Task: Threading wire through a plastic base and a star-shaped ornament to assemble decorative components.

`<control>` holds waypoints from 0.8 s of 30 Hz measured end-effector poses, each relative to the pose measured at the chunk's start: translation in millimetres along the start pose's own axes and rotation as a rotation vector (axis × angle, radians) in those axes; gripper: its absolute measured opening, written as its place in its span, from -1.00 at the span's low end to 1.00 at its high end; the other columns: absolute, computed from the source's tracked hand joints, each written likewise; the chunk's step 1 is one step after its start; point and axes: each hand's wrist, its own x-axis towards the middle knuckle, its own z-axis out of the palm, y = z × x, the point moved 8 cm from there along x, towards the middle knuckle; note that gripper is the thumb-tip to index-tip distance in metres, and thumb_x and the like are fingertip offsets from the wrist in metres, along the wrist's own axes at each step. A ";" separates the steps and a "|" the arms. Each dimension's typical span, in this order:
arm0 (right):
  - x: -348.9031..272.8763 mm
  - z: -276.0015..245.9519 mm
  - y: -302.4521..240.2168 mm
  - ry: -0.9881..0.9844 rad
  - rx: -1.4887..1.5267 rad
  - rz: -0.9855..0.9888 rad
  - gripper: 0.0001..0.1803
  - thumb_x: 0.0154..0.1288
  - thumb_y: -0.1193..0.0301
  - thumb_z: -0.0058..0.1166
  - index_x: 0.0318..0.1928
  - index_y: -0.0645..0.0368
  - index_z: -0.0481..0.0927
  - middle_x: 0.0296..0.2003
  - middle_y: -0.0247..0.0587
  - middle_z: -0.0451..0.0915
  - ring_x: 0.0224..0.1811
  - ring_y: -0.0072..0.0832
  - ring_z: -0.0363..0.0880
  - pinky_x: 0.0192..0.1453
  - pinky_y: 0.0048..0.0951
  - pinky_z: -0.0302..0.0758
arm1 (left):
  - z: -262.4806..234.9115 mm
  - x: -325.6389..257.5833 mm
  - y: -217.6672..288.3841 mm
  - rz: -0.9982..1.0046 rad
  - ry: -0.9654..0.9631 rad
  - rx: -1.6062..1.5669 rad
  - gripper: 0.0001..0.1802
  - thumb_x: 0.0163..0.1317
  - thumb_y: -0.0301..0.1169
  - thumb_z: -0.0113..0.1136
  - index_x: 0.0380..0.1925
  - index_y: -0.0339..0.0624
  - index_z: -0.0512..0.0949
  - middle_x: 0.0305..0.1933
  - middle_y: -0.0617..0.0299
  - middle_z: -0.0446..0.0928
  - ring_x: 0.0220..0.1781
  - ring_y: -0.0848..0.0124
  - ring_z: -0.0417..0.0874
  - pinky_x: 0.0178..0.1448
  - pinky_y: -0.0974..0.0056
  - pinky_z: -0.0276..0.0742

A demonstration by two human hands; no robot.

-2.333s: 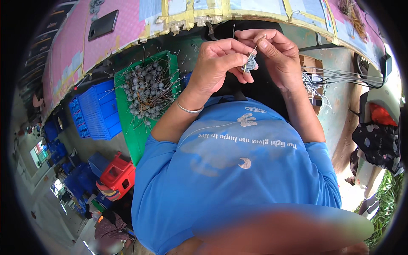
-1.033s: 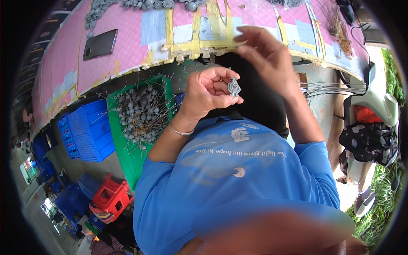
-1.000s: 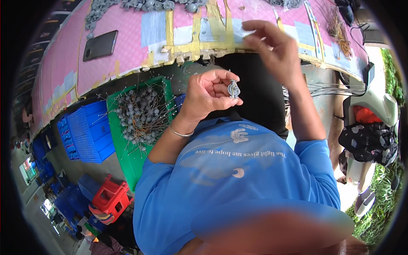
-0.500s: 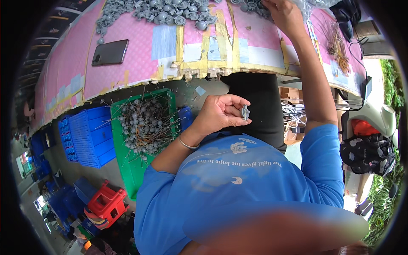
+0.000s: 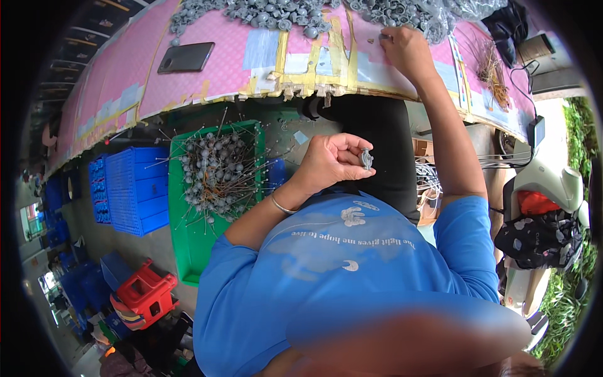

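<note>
My left hand (image 5: 331, 158) is in front of my body, above my lap. Its thumb and fingers pinch a small grey plastic piece (image 5: 366, 159) with a rounded, ridged shape. My right hand (image 5: 407, 53) is stretched out over the table, near the front of the grey piles. Between its thumb and fingertips sits another small grey piece (image 5: 384, 37), partly covered by the fingers. Beyond lie loose grey round cup-like parts (image 5: 276, 15), heaped along the far side, with a second heap (image 5: 402, 12) just past my right hand.
A dark phone (image 5: 186, 58) lies on the pink taped tabletop (image 5: 220, 69). Below the table's ragged edge, a green crate (image 5: 186, 251) holds grey balls on thin wires. Blue baskets (image 5: 138, 188) and a red plastic stool (image 5: 146, 295) stand left. Thin brown wires (image 5: 493, 75) lie right.
My right hand has drawn back from the heap toward me, with a grey piece now showing in its fingers. The left hand keeps its piece, turned slightly. The whole view has shifted a little.
</note>
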 end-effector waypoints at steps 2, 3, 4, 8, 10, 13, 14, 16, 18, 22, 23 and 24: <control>-1.1 9.6 -12.2 -0.090 -0.100 -0.019 -0.77 0.20 0.33 0.13 -0.25 0.20 0.70 -0.34 0.07 0.67 -0.25 0.04 0.65 -0.09 -0.11 0.58 | -4.4 -5.0 4.2 0.056 0.085 0.041 -0.57 0.02 -0.76 0.38 -0.05 -0.47 0.53 -0.25 0.11 0.66 -0.20 0.38 0.74 -0.01 0.29 0.70; 2.4 12.5 -11.6 -0.099 -0.090 -0.024 -0.77 0.20 0.33 0.13 -0.25 0.20 0.70 -0.34 0.07 0.67 -0.25 0.04 0.65 -0.09 -0.11 0.58 | -7.3 -4.2 10.5 0.137 0.119 0.041 -0.57 0.02 -0.76 0.38 -0.05 -0.46 0.54 -0.23 0.12 0.65 -0.20 0.40 0.73 -0.02 0.31 0.70; 5.8 19.5 -13.0 -0.124 -0.106 -0.066 -0.78 0.20 0.33 0.11 -0.27 0.21 0.69 -0.33 0.08 0.67 -0.25 0.04 0.65 -0.08 -0.11 0.58 | -10.7 -6.3 16.6 0.179 0.166 0.051 -0.56 0.01 -0.76 0.39 -0.05 -0.46 0.54 -0.23 0.12 0.65 -0.19 0.41 0.73 -0.03 0.32 0.70; -10.5 5.5 -9.6 -0.116 -0.162 -0.052 -0.80 0.23 0.35 0.14 -0.22 0.18 0.69 -0.38 0.07 0.65 -0.31 -0.04 0.66 -0.18 -0.15 0.57 | -18.4 -3.6 46.3 0.356 0.288 0.110 -0.59 -0.01 -0.68 0.45 -0.10 -0.41 0.58 -0.25 0.15 0.68 -0.26 0.52 0.71 -0.19 0.43 0.69; -38.8 -17.8 -51.8 -0.111 0.202 -0.009 -0.72 0.26 0.33 0.19 -0.07 0.19 0.68 -0.34 -0.01 0.70 -0.32 -0.23 0.69 -0.17 -0.31 0.59 | -30.7 -15.9 51.3 0.405 0.350 0.106 -0.56 -0.02 -0.70 0.45 -0.08 -0.43 0.57 -0.23 0.13 0.68 -0.24 0.50 0.72 -0.16 0.41 0.70; -96.0 -35.1 -77.5 -0.205 0.696 0.159 -0.71 0.31 0.43 0.21 0.00 0.29 0.65 -0.31 -0.24 0.72 -0.31 -0.63 0.61 -0.19 -0.58 0.54 | -35.5 -16.6 56.7 0.423 0.360 0.109 -0.55 -0.02 -0.71 0.43 -0.06 -0.44 0.57 -0.21 0.11 0.68 -0.22 0.48 0.73 -0.13 0.40 0.71; -110.4 -44.1 -89.4 -0.190 0.775 0.174 -0.72 0.31 0.47 0.20 0.00 0.30 0.65 -0.27 -0.27 0.71 -0.28 -0.64 0.60 -0.18 -0.58 0.54 | -35.2 -16.3 57.0 0.429 0.350 0.100 -0.55 -0.02 -0.72 0.43 -0.06 -0.44 0.57 -0.20 0.11 0.68 -0.21 0.46 0.73 -0.11 0.39 0.71; -134.8 -50.0 -101.2 -0.172 0.958 0.222 -0.72 0.32 0.56 0.18 0.03 0.32 0.62 -0.18 -0.28 0.69 -0.21 -0.63 0.60 -0.14 -0.57 0.56 | -32.0 -14.0 59.1 0.414 0.329 0.108 -0.54 -0.01 -0.74 0.40 -0.03 -0.45 0.55 -0.17 0.08 0.66 -0.18 0.43 0.73 -0.07 0.39 0.70; -142.9 -54.5 -107.3 -0.178 0.991 0.224 -0.72 0.33 0.57 0.17 0.04 0.34 0.62 -0.15 -0.27 0.68 -0.20 -0.63 0.60 -0.12 -0.58 0.56 | -27.6 -13.2 61.5 0.394 0.303 0.144 -0.51 0.00 -0.76 0.38 0.01 -0.46 0.53 -0.12 0.04 0.65 -0.12 0.39 0.73 -0.02 0.38 0.68; -146.9 -59.0 -107.1 -0.208 1.016 0.182 -0.75 0.32 0.61 0.16 0.00 0.33 0.64 -0.14 -0.27 0.66 -0.17 -0.63 0.60 -0.09 -0.62 0.58 | -21.3 -11.7 62.0 0.408 0.273 0.231 -0.50 0.00 -0.76 0.38 0.01 -0.45 0.54 -0.11 0.05 0.65 -0.12 0.40 0.73 -0.02 0.38 0.68; -146.2 -60.0 -108.3 -0.231 0.981 0.159 -0.77 0.31 0.61 0.17 -0.02 0.31 0.66 -0.16 -0.29 0.65 -0.17 -0.63 0.61 -0.10 -0.62 0.59 | -20.8 -12.5 62.0 0.395 0.292 0.258 -0.51 -0.01 -0.76 0.38 0.00 -0.44 0.55 -0.13 0.05 0.67 -0.14 0.40 0.74 -0.04 0.38 0.68; -146.1 -61.2 -108.4 -0.232 0.983 0.159 -0.77 0.31 0.61 0.17 -0.02 0.31 0.66 -0.16 -0.29 0.65 -0.17 -0.63 0.61 -0.10 -0.62 0.59 | -21.0 -13.2 61.6 0.383 0.312 0.285 -0.52 -0.02 -0.75 0.39 -0.02 -0.43 0.56 -0.16 0.06 0.68 -0.16 0.41 0.74 -0.06 0.38 0.69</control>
